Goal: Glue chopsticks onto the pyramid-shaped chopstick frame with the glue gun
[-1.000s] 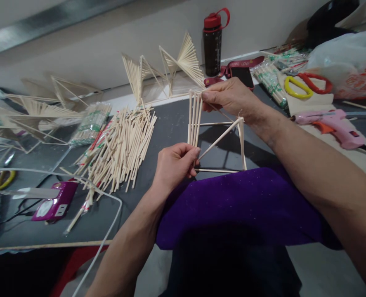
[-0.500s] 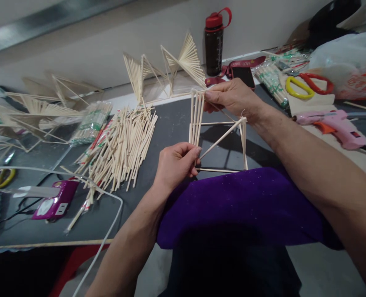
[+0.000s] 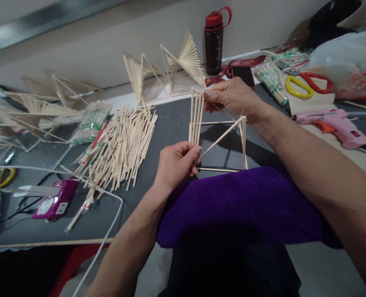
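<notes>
Nearest, draped over the lap: purple cloth point(image 3: 244, 206), its far edge just under the stick frame point(image 3: 223, 138). Left hand point(image 3: 175, 163) closed in a pinch on the lower ends of the upright sticks point(image 3: 196, 117) at the frame's left side. Right hand point(image 3: 232, 97) farther off and to the right, fingertips closed on the upper ends of the same sticks. Long axis of those sticks running near to far, nearly vertical in view, held between the two pinches; rest of the frame, with its diagonal stick, extending right from both grips. Left hand the nearer one to the loose stick pile point(image 3: 121, 146), which lies just left of the frame on the dark tabletop point(image 3: 173, 123). Open tabletop between pile and frame; tighter on the right, with the pink glue gun point(image 3: 331, 123) near the right forearm. Farther back: scissors point(image 3: 306, 84), a phone point(image 3: 243, 74), a red-capped bottle point(image 3: 214, 41), finished stick fans point(image 3: 176, 62) against the wall.
</notes>
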A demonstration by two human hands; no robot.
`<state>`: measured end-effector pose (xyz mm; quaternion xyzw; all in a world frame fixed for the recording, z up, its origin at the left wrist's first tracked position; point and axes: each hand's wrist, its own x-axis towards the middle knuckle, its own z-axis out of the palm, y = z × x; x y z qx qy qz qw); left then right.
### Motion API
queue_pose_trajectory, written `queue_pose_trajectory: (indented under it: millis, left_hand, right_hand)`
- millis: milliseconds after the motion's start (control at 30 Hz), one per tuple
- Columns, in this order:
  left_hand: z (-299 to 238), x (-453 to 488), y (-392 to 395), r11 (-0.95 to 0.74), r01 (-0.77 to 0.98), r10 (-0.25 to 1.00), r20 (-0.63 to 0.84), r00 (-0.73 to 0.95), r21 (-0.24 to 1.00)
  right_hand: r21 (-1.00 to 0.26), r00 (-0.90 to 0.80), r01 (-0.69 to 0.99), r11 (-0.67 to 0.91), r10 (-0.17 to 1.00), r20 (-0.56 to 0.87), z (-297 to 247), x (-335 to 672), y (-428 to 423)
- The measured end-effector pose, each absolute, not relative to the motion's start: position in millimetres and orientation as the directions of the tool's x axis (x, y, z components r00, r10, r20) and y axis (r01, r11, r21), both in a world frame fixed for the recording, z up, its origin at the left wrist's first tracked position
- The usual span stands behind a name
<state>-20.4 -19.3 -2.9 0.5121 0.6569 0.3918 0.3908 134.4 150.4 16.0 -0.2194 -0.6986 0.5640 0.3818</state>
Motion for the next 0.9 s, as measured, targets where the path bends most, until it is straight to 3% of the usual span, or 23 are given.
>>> queue_pose_trajectory:
  millis: [133,333,433,800,833,900]
  left_hand:
    - [-2,-18,-21,0.199,0.364,0.972,-0.135,-0.192,0.91]
    - [-2,-13,-25,0.271,0.309,0.957,-0.221,-0.186,0.912]
    - [-6,-15,-25,0.275,0.293,0.958,-0.234,-0.166,0.916]
    - [-15,-16,-28,0.243,0.284,0.968,-0.215,-0.127,0.927]
    - [-15,-16,-27,0.232,0.281,0.971,-0.203,-0.129,0.931]
    - [-16,-17,-27,0.213,0.275,0.975,-0.187,-0.117,0.937]
  right_hand:
    - [-0.949,-0.625,-0.092,0.3,0.725,0.29,15,135,152]
    - [-0.996,-0.558,-0.074,-0.058,0.83,-0.007,19,130,147]
    - [-0.986,-0.53,-0.053,-0.159,0.841,-0.107,17,127,150]
    - [-0.977,-0.51,0.014,-0.212,0.839,-0.19,12,132,157]
    - [-0.979,-0.507,0.014,-0.203,0.842,-0.182,9,132,158]
    - [-0.999,-0.5,-0.009,-0.037,0.866,-0.027,4,130,160]
